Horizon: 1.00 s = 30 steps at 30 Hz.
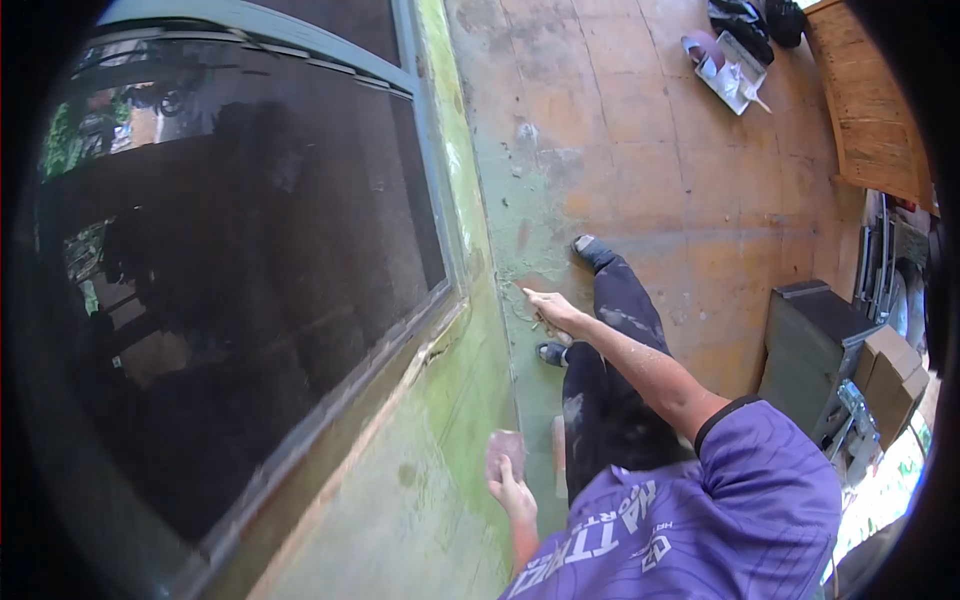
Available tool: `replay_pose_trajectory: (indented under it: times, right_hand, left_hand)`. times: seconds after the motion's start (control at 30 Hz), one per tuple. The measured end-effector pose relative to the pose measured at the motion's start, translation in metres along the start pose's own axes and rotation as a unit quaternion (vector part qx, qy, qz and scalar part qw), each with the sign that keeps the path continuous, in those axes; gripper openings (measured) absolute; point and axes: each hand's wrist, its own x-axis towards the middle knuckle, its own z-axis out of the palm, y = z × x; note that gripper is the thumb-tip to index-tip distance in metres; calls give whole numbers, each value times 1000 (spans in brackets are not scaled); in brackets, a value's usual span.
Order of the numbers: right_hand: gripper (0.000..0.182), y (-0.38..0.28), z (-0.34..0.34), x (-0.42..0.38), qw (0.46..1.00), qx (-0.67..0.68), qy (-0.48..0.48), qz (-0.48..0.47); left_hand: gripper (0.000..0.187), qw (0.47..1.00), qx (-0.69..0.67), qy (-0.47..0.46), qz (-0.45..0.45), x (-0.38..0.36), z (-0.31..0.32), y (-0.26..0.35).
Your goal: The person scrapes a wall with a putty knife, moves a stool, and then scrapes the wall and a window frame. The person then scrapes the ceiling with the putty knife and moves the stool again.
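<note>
My left hand (512, 492) grips a flat pinkish-grey sanding block (505, 453), held up close to the green wall (450, 400). The right arm reaches forward and across. On its end, my right hand (556, 312) has the index finger stretched out, its tip near the low edge of the wall where it meets the floor. The other fingers are partly hidden below it, and no held thing shows there. White dust speckles the right forearm and the dark trousers (630, 310).
A dark window (260, 220) in a blue-grey frame fills the left. On the tiled floor (650, 170) lie a paint tray (745, 88) with a brush and a tape roll (703, 50). Wooden furniture (870, 100), a dark cabinet (810, 340) and a cardboard box (888, 375) stand right.
</note>
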Motion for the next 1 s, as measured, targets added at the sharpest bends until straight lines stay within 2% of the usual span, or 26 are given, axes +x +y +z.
replay_pose_trajectory:
  times: [0.1, 0.2, 0.3, 0.4, 0.47, 0.53, 0.57, 0.6, 0.63, 0.7, 0.73, 0.9, 1.0]
  right_hand:
    - [47, 18, 11, 63, 999, -9, -37, 3]
    - [47, 39, 28, 132, 999, -5, -49, 2]
    - [48, 43, 48, 188, 999, 9, -35, -2]
    - [47, 46, 64, 246, 999, 26, -34, -33]
    - [46, 65, 70, 311, 996, 44, 61, -55]
    - [46, 65, 47, 359, 996, 35, 64, -47]
    - [47, 76, 38, 381, 994, 40, 61, -77]
    - [47, 77, 35, 378, 996, 27, 43, -67]
    - [48, 70, 32, 363, 998, 13, 24, -54]
    - [49, 59, 29, 333, 998, -28, -27, -58]
    - [49, 35, 28, 298, 998, -35, -44, -27]
    - [50, 46, 10, 358, 992, -51, -4, -117]
    - [50, 44, 6, 386, 998, -14, 18, -66]
  left_hand:
    - [33, 995, 77, 40, -49, 10, 7, -34]
    - [33, 984, 167, 20, -60, 12, 9, -63]
    - [32, 955, 271, 11, -122, 9, 13, -74]
    - [33, 924, 345, 11, -162, 15, -25, -111]
    - [36, 917, 343, 22, -204, 20, -37, -120]
    - [37, 917, 328, 43, -220, 26, -32, -119]
    - [38, 922, 316, 57, -217, 29, -19, -114]
    - [38, 925, 305, 69, -215, 32, -13, -112]
    - [35, 888, 378, 106, -237, 32, -15, -113]
    - [33, 904, 362, 52, -223, 37, -20, -121]
    - [32, 910, 353, 24, -215, 40, -23, -125]
    - [36, 905, 350, 14, -242, 51, -21, -139]
    - [38, 900, 354, 18, -254, 52, -21, -144]
